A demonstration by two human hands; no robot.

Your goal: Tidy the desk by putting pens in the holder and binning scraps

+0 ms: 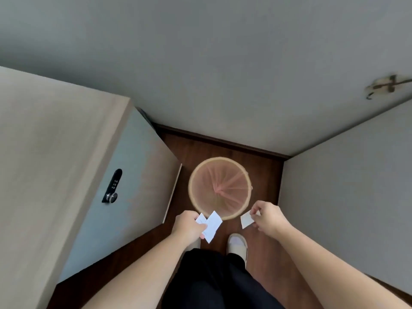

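A round bin (pixel 195 175) with a pale rim and a pink liner stands on the dark wooden floor in the corner, seen from straight above. My left hand (pixel 188 225) pinches two white paper scraps (pixel 211 226) just over the bin's near rim. My right hand (pixel 268 217) grips one smaller white scrap (pixel 246 219) to the right of the near rim, outside the bin's opening. No pens or holder are in view.
A beige desk top (pixel 51 163) fills the left, with a pale blue cabinet side (pixel 133 175) carrying a black combination lock (pixel 112 186). Grey walls close the corner behind and to the right. A wall hook (pixel 385 84) sits upper right. My white shoe (pixel 237 245) is below the bin.
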